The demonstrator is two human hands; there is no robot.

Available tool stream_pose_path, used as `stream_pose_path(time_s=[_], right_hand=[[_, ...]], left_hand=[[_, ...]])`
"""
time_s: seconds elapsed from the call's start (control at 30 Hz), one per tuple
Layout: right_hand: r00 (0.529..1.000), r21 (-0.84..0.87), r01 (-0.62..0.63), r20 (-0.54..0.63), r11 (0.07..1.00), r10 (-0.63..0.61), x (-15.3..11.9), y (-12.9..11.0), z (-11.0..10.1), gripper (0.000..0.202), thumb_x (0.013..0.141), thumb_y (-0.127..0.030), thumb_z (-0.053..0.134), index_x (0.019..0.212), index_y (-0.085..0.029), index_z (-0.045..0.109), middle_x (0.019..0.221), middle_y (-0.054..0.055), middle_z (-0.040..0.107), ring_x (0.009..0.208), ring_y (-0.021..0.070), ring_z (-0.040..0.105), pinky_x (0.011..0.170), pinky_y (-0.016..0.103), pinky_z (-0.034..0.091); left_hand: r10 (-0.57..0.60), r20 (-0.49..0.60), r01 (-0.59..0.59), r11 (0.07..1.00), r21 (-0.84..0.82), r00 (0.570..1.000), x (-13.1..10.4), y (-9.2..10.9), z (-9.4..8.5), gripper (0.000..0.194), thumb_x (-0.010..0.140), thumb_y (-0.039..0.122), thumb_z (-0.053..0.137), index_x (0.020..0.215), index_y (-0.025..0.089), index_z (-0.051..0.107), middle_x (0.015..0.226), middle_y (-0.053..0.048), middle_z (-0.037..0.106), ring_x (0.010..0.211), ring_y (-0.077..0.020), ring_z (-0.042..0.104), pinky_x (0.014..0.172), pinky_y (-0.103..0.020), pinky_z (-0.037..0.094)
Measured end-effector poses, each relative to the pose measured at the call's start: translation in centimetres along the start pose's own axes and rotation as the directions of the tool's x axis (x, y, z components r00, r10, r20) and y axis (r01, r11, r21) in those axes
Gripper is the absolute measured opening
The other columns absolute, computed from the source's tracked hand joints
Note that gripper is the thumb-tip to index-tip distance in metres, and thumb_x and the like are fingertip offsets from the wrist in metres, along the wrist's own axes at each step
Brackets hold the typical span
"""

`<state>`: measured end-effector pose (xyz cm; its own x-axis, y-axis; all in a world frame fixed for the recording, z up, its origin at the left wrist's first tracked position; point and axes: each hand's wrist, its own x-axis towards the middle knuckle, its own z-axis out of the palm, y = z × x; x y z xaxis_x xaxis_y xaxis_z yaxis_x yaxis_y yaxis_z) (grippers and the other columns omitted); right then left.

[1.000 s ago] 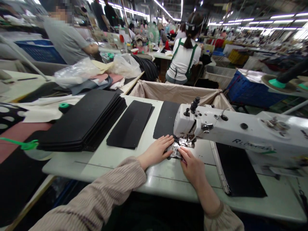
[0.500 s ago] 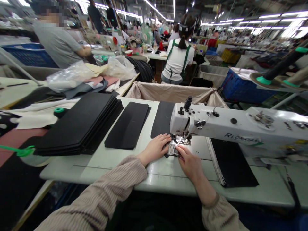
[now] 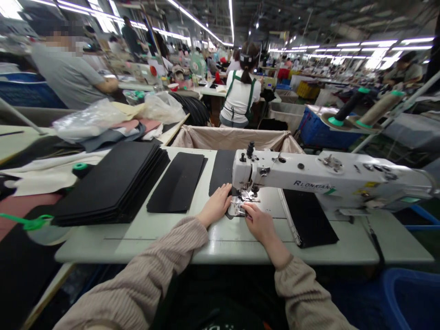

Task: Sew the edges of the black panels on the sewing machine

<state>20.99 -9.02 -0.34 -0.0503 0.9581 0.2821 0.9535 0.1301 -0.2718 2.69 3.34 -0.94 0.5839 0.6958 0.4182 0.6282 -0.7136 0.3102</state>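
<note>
A white sewing machine (image 3: pixel 282 172) stands over the pale green table. Its presser foot is down near a black panel (image 3: pixel 221 170), part of which is hidden behind the machine head. My left hand (image 3: pixel 216 206) lies flat with fingers stretched towards the panel's near edge, just left of the needle area. Close to the metal guide plate (image 3: pixel 236 207), my right hand (image 3: pixel 260 223) has its fingers bent and pressed together; what lies under the fingertips is hidden. Left of the hands are a small pile of black panels (image 3: pixel 176 183) and a taller stack (image 3: pixel 105 181).
More black panels (image 3: pixel 309 217) lie right of the needle plate beside a metal strip. A cloth-lined bin (image 3: pixel 233 133) adjoins the table's far edge. Thread cones (image 3: pixel 347 107) stand at right, and a blue tub (image 3: pixel 409 293) is low at right. Co-workers sit beyond.
The camera has turned slightly, so the scene sits further left and more of the right side shows. Both hands remain by the presser foot, with little visible movement against the machine.
</note>
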Motion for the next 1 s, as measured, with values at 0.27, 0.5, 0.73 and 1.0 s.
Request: stream_pose_path(time_s=[0.27, 0.5, 0.73, 1.0], right_hand=[[0.997, 0.092, -0.012, -0.08, 0.996, 0.02, -0.4, 0.4, -0.4, 0.038, 0.091, -0.019, 0.052, 0.128, -0.028, 0.058, 0.133, 0.003, 0.06, 0.111, 0.0184, 0.062, 0.088, 0.03, 0.053], [0.987, 0.263, -0.018, -0.152, 0.965, 0.06, -1.7, 1.0, -1.8, 0.034, 0.099, -0.023, 0.039, 0.129, -0.022, 0.056, 0.128, 0.007, 0.063, 0.119, 0.0184, 0.059, 0.096, 0.03, 0.049], [0.987, 0.314, -0.025, 0.156, 0.949, -0.025, -6.8, 0.8, -3.5, 0.04, 0.1, -0.029, 0.043, 0.139, -0.033, 0.05, 0.126, -0.001, 0.069, 0.105, 0.0197, 0.069, 0.089, 0.031, 0.052], [0.939, 0.429, -0.272, -0.076, 0.861, 0.334, -13.2, 4.1, -5.2, 0.033, 0.101, -0.038, 0.04, 0.125, -0.026, 0.06, 0.112, 0.005, 0.073, 0.101, 0.0203, 0.069, 0.085, 0.03, 0.051]], left_hand=[[-0.209, -0.108, 0.22, 0.97, 0.107, 0.972, -1.2, 3.1, -0.2, 0.046, 0.096, 0.048, 0.046, 0.121, 0.012, 0.06, 0.121, -0.021, 0.062, 0.122, -0.0361, 0.054, 0.102, -0.054, 0.041], [-0.203, 0.072, 0.188, 0.967, 0.174, 0.977, -16.6, 6.3, -3.8, 0.054, 0.084, 0.04, 0.061, 0.131, 0.015, 0.05, 0.151, -0.02, 0.041, 0.141, -0.0417, 0.035, 0.112, -0.065, 0.029], [-0.014, 0.369, -0.008, 0.998, 0.058, 0.929, -19.9, 6.5, -7.8, 0.092, 0.07, -0.003, 0.04, 0.154, 0.028, 0.02, 0.16, -0.002, 0.028, 0.148, -0.0229, 0.025, 0.121, -0.054, 0.021], [0.087, 0.211, -0.081, 0.996, -0.036, 0.974, -12.8, 10.8, -1.8, 0.053, 0.089, 0.027, 0.064, 0.138, 0.02, 0.046, 0.143, -0.011, 0.048, 0.131, -0.0307, 0.044, 0.11, -0.049, 0.037]])
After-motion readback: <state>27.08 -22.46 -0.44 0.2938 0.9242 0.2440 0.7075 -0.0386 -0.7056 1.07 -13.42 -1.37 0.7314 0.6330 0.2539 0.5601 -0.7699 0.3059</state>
